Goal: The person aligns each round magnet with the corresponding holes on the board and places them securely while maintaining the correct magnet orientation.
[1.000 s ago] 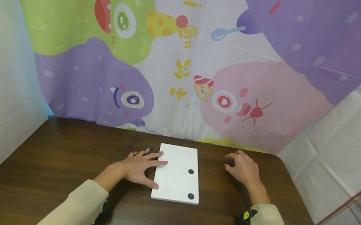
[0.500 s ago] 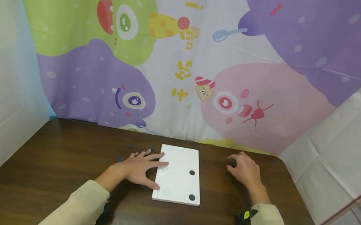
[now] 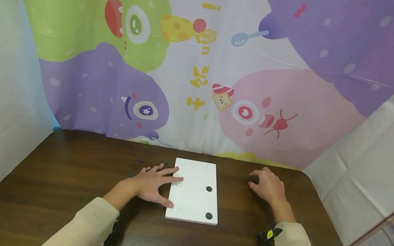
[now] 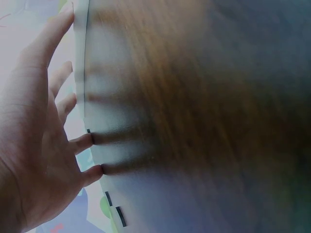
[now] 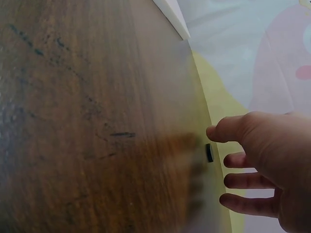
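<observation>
Right hand (image 3: pixel 267 185) is loosely bent, gripping nothing, a black disc (image 5: pixel 209 153) between its thumb and fingers, though touch is hard to see. That disc should be light and stiff: pinch its rim. Left hand (image 3: pixel 149 185) is spread, fingertips on the board (image 3: pixel 193 199)

Left hand (image 3: pixel 151 185) hides bits of left edge of white board (image 3: pixel 193 197); board cropped in right wrist view; table (image 3: pixel 57 187) near edge cut off.
</observation>
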Demonstrator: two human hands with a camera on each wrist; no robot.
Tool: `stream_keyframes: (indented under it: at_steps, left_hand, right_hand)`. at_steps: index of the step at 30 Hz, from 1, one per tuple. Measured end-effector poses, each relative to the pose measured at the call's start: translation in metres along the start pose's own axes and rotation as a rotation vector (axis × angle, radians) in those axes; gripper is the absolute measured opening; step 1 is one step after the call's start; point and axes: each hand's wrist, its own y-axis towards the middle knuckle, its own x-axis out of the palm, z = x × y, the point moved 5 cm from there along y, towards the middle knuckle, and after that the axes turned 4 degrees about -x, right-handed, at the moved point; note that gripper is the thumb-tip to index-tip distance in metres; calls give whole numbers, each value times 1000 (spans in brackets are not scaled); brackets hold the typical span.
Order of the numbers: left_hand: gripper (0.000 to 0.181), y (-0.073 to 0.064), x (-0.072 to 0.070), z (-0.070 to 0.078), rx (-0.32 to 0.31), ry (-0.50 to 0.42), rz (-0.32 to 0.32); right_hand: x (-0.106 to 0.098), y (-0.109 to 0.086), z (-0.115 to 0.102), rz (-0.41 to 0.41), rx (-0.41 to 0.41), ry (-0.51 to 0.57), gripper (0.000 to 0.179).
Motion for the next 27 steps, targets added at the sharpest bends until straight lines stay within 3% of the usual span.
stream_keyframes:
  at_steps: [10, 27]
  left_hand:
    - [96, 0, 0, 0, 8, -3, -1]
    - [96, -1, -2, 1, 10, -2, 1]
  right_hand:
    - [1, 0, 1, -57, -6, 8, 32]
    - [-1, 2, 2, -81, -3, 21, 29]
